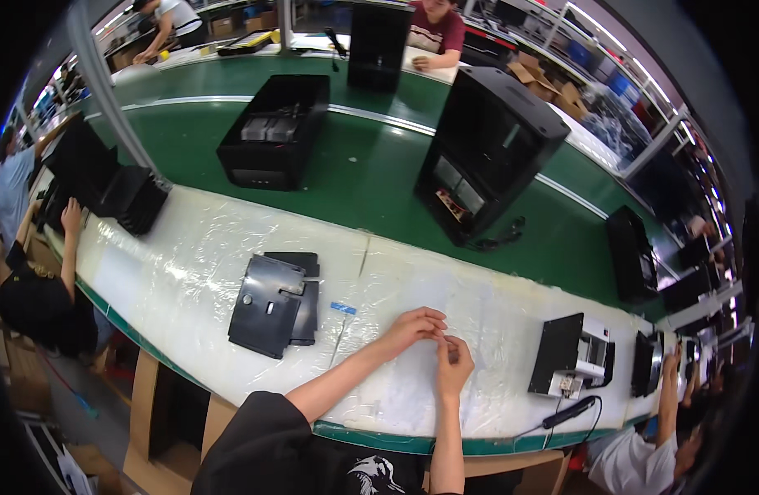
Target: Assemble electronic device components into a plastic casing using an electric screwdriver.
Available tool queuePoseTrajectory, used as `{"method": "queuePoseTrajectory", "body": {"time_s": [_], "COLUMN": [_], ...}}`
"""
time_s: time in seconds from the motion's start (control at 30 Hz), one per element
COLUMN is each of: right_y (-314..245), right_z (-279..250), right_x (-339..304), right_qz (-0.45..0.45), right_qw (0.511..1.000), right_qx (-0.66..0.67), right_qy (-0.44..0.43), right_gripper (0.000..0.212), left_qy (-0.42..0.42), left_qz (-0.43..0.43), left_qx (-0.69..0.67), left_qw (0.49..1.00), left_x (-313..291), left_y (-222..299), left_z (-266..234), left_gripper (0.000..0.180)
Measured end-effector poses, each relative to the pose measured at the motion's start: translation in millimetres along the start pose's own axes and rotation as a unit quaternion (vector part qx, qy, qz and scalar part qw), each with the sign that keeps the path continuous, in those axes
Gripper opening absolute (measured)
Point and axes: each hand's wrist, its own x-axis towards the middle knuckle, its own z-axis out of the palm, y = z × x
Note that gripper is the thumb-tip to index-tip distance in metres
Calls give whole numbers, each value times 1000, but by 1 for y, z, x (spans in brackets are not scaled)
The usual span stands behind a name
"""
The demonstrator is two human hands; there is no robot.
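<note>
Over the film-covered worktable (379, 285), my two hands meet in front of me with their fingertips close together. My left hand (414, 327) has its fingers bent and pinched toward the right one. Thumb and fingers of my right hand (456, 363) are pressed together just below and to the right of it. Whatever lies between the fingertips is too small to make out. Left of my hands rest two overlapping flat black panels (268, 305) with cutouts. Between them and my left hand lies a small blue strip (343, 308) with a thin line running toward me.
Beyond is a green surface (367, 169) with an open black housing (276, 132) and a tall black cabinet (487, 153). At right sit a black-and-white unit (573, 355) and a corded black tool (571, 412). Stacked black parts (123, 194) stand left. Co-workers are on several sides.
</note>
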Motion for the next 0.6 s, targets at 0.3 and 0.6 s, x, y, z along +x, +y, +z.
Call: {"method": "queuePoseTrajectory", "body": {"time_s": [0.3,0.6], "right_y": [-3,-8], "right_z": [-5,-6], "right_x": [-4,2], "right_qz": [13,75], "right_qw": [999,983], "right_qx": [41,167], "right_qy": [-31,-21], "right_gripper": [9,10], "left_qy": [-7,-10], "left_qz": [-5,11], "left_qx": [-10,-20], "left_qw": [1000,1000], "left_x": [-6,0], "left_y": [2,4], "left_z": [-1,-10], "left_gripper": [31,32]}}
